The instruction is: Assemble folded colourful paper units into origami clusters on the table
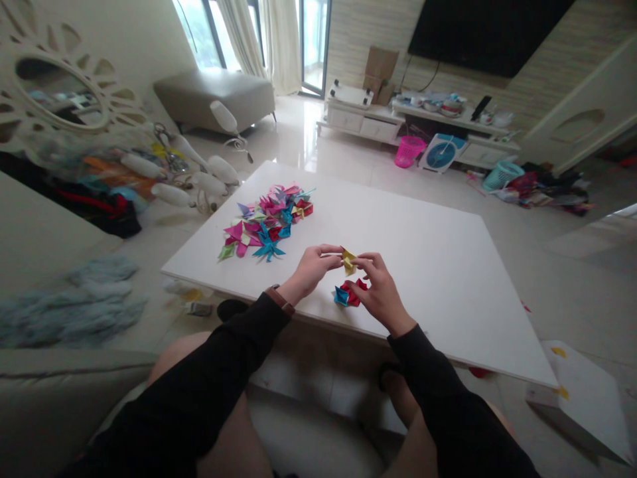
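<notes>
Between my two hands, just over the white table (418,252), is a yellow folded paper piece (349,263). My left hand (316,265) grips its left side with the fingertips; a brown watch strap (279,300) is around that wrist. From the other side, my right hand (377,287) pinches the same paper, its thumb lower and close to a red folded paper piece (354,294). A blue folded paper piece (341,296) lies beside the red one near the table's front edge. Whether the right thumb touches the red paper I cannot tell.
A heap of colourful origami pieces (269,216) covers the table's left part. A fallen lamp with white shades (199,176) is beyond the left edge. A white box (580,398) stands on the floor at the right front corner.
</notes>
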{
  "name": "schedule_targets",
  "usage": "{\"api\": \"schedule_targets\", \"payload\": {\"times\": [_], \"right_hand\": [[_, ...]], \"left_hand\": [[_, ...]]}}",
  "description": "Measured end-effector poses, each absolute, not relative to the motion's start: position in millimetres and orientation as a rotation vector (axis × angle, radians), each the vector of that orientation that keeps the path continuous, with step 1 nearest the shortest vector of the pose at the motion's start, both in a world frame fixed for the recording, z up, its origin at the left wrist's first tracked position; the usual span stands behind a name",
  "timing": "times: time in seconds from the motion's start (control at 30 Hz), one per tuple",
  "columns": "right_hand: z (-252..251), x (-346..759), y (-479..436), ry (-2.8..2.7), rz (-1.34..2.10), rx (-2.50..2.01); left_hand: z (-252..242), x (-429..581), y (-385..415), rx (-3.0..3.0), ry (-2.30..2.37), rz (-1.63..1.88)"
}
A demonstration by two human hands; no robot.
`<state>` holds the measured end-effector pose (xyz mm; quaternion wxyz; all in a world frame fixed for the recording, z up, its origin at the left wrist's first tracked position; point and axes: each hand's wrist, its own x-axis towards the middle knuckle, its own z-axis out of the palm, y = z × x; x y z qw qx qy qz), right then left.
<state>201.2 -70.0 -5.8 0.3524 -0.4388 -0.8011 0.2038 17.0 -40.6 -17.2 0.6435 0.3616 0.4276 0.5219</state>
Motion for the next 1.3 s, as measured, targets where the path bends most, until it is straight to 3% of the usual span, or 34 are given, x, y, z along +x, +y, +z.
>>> {"api": "schedule_targets", "payload": {"times": [0.3,0.53,0.8,1.3], "right_hand": [[-1,194,-72,-1.858,0.647,-1.217],[0,188,-66,-1.401,1.134,-1.241],[-5,184,-64,-1.384,1.279,-1.262],[-14,190,-64,-1.742,0.894,-1.378]], "left_hand": [[-15,14,-39,0.851,0.987,1.166],[-11,3,-44,0.779,0.92,1.089],[-14,3,-49,0.723,0.761,1.009],[-32,14,-49,0.964,0.869,1.012]]}}
